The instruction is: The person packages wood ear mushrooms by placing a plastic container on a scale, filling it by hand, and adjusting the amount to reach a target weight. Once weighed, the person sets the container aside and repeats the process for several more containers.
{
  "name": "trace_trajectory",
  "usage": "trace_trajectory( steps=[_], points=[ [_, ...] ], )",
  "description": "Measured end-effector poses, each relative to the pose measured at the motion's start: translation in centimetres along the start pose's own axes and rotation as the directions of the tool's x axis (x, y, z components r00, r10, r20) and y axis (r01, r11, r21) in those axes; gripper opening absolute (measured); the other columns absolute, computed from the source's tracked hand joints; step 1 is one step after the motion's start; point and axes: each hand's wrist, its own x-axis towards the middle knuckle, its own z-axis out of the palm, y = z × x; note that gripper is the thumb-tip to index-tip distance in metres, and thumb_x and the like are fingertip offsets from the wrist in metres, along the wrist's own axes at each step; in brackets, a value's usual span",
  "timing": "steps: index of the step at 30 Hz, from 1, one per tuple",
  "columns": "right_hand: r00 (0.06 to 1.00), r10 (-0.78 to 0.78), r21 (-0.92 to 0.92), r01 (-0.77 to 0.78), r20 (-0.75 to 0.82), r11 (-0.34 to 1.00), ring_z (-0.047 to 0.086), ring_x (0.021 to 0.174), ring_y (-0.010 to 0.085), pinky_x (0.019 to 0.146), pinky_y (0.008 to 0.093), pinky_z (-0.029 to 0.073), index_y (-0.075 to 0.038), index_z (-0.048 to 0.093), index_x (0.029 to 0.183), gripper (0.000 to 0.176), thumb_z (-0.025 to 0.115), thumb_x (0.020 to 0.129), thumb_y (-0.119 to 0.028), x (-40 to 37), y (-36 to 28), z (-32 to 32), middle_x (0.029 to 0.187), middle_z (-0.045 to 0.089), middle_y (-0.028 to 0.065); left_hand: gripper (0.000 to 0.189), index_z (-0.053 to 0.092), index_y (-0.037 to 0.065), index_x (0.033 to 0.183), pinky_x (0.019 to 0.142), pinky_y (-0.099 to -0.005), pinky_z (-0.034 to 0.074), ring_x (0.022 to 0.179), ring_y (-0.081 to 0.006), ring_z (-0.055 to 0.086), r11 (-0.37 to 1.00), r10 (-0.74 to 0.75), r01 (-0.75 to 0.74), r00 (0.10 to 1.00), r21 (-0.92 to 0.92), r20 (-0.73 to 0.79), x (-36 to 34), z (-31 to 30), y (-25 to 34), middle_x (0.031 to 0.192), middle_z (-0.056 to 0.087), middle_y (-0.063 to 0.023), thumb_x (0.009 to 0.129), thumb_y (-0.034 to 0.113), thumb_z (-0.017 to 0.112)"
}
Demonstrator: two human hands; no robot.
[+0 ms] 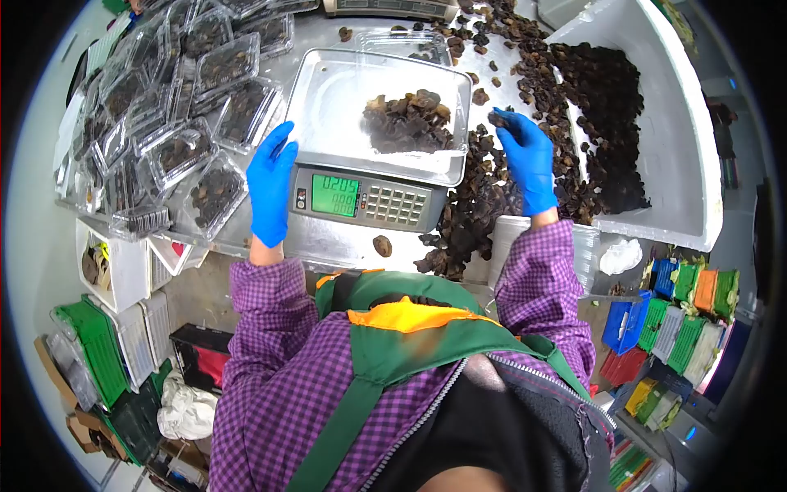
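Observation:
Dark dried fungus pieces, which look like wood ear mushrooms (414,123), lie heaped on the metal pan (328,98) of a digital scale (369,197). Glare hides whether a clear box is around the heap. The green display (334,195) seems to read 0.205. My left hand (272,189), in a blue glove, is at the pan's left edge, fingers stretched and thumb apart, holding nothing visible. My right hand (527,164), also gloved in blue, is right of the pan, above loose mushrooms. Its fingertips pinch a dark mushroom piece (498,120).
Filled clear plastic boxes (176,152) are piled at the left. A white foam bin (680,156) of mushrooms lies tilted at the right, its contents spilling onto the metal table (316,242). Stacked clear trays (584,250) stand by my right forearm. A second scale (389,8) is at the back.

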Motion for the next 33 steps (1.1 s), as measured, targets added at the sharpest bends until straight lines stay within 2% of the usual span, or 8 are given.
trace_trajectory(
  steps=[11, 14, 20, 23, 26, 29, 31, 33],
  points=[
    [0.973, 0.167, -0.050, -0.177, -0.157, 0.983, 0.062, 0.084, 0.0089, 0.077, 0.0243, 0.050, -0.001, 0.064, 0.114, 0.029, 0.063, 0.086, -0.003, -5.3, 2.7, -3.2, 0.098, 0.069, 0.0058, 0.039, 0.057, 0.002, 0.125, 0.094, -0.0285, 0.045, 0.109, -0.0163, 0.057, 0.993, 0.122, -0.120, 0.980, -0.023, 0.155, 4.6, 4.5, 1.3, 0.125, 0.059, -0.0114, 0.087, 0.008, 0.064],
    [0.966, 0.200, -0.089, -0.216, -0.165, 0.972, 0.062, 0.086, 0.0092, 0.077, 0.0249, 0.050, -0.001, 0.064, 0.115, 0.030, 0.063, 0.085, -0.003, -6.1, 4.6, -2.9, 0.099, 0.069, 0.0059, 0.042, 0.054, -0.001, 0.128, 0.103, -0.0329, 0.040, 0.121, -0.0225, 0.051, 0.995, 0.094, -0.096, 0.972, -0.001, 0.214, 6.2, 6.1, 0.9, 0.130, 0.056, -0.0129, 0.089, 0.012, 0.062],
    [0.985, 0.167, -0.028, -0.168, -0.047, 0.985, 0.063, 0.089, 0.0115, 0.080, 0.0271, 0.051, -0.006, 0.061, 0.121, 0.036, 0.062, 0.085, -0.001, -6.4, 6.1, -2.2, 0.108, 0.068, 0.0074, 0.055, 0.046, 0.002, 0.135, 0.104, -0.0350, 0.039, 0.126, -0.0259, 0.047, 0.992, 0.088, -0.108, 0.963, 0.067, 0.254, 9.2, 9.0, -0.6, 0.135, 0.050, -0.0155, 0.087, 0.018, 0.067],
    [0.975, 0.220, -0.229, -0.214, -0.001, 0.950, 0.063, 0.092, 0.0132, 0.081, 0.0281, 0.052, -0.008, 0.059, 0.124, 0.041, 0.060, 0.085, 0.001, -5.5, 4.1, -1.0, 0.115, 0.065, 0.0059, 0.062, 0.043, 0.004, 0.138, 0.104, -0.0364, 0.039, 0.128, -0.0279, 0.044, 0.985, 0.078, -0.114, 0.965, 0.133, 0.250, 10.5, 9.9, -1.8, 0.138, 0.047, -0.0172, 0.086, 0.022, 0.069],
    [0.997, 0.075, 0.040, -0.076, 0.020, 0.996, 0.063, 0.090, 0.0144, 0.078, 0.0273, 0.052, -0.013, 0.056, 0.129, 0.047, 0.060, 0.084, 0.000, -2.8, 0.0, 1.1, 0.119, 0.062, 0.0063, 0.067, 0.039, 0.004, 0.141, 0.105, -0.0379, 0.038, 0.130, -0.0296, 0.042, 0.977, 0.064, -0.107, 0.973, 0.186, 0.223, 10.7, 10.2, -2.3, 0.141, 0.043, -0.0194, 0.084, 0.024, 0.070],
    [0.991, -0.062, -0.050, 0.069, 0.120, 0.996, 0.063, 0.100, 0.0194, 0.084, 0.0298, 0.051, -0.021, 0.055, 0.130, 0.055, 0.062, 0.080, 0.002, 0.4, -3.8, 3.6, 0.124, 0.058, 0.0078, 0.072, 0.035, 0.003, 0.142, 0.106, -0.0389, 0.037, 0.131, -0.0306, 0.041, 0.981, 0.021, -0.061, 0.977, 0.183, 0.210, 11.1, 10.6, -3.0, 0.142, 0.041, -0.0219, 0.084, 0.025, 0.071],
    [0.927, -0.366, -0.261, 0.375, 0.085, 0.890, 0.061, 0.104, 0.0280, 0.083, 0.0391, 0.051, -0.023, 0.058, 0.126, 0.051, 0.062, 0.080, 0.000, 2.7, -2.4, 6.4, 0.123, 0.058, 0.0089, 0.074, 0.034, 0.003, 0.143, 0.106, -0.0392, 0.036, 0.131, -0.0310, 0.041, 0.989, -0.003, -0.027, 0.978, 0.144, 0.209, 11.2, 10.9, -3.9, 0.142, 0.040, -0.0231, 0.083, 0.026, 0.071],
    [0.893, -0.360, -0.341, 0.438, 0.270, 0.831, 0.062, 0.099, 0.0275, 0.080, 0.0384, 0.052, -0.024, 0.062, 0.119, 0.045, 0.063, 0.080, -0.003, 4.7, -0.8, 8.0, 0.115, 0.061, 0.0080, 0.077, 0.033, 0.002, 0.143, 0.101, -0.0399, 0.042, 0.128, -0.0335, 0.045, 0.991, -0.007, -0.020, 0.979, 0.131, 0.203, 11.1, 11.1, -4.5, 0.138, 0.044, -0.0256, 0.081, 0.027, 0.072]
  ],
)
